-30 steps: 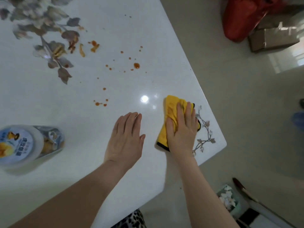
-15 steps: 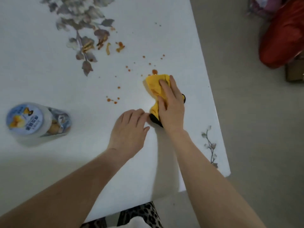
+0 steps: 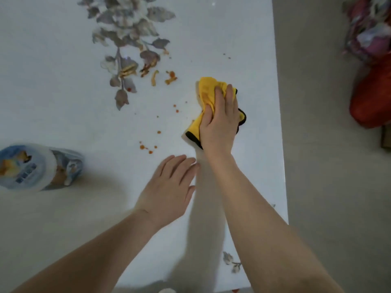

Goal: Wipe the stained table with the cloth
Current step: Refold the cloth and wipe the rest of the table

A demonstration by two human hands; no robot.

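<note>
1 cloth (image 3: 206,89) under right hand (image 3: 220,121), fingers (image 3: 229,96) straight, pressing, near table (image 3: 260,144) edge (stains (image 3: 146,147) leftward); left hand (image 3: 169,187) flat, empty.

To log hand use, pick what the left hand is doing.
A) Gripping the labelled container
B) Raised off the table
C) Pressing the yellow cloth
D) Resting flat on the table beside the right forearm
D: the left hand lies flat on the table with straight fingers, while the right hand presses the yellow cloth and the container stands apart, untouched.
</note>
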